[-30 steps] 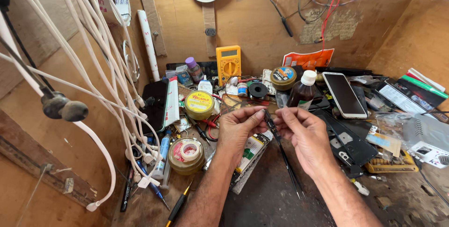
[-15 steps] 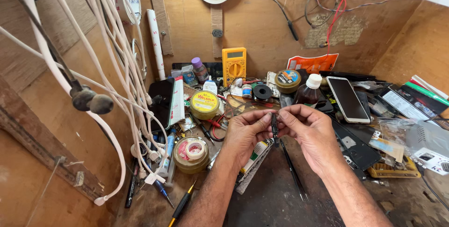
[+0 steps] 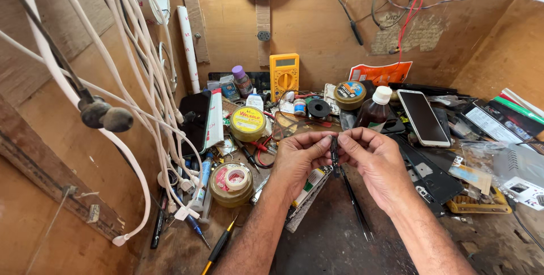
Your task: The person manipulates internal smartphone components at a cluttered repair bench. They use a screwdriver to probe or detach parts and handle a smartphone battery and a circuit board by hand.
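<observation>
Small dark part (image 3: 334,151) upright (pinched).

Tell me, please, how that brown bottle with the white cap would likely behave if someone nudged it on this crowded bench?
The brown bottle stands upright, taller than it is wide, so a nudge near its white cap would probably tip it. On its side, its round body would likely roll. With the smartphone and round tin close by, it would probably knock into them.
</observation>
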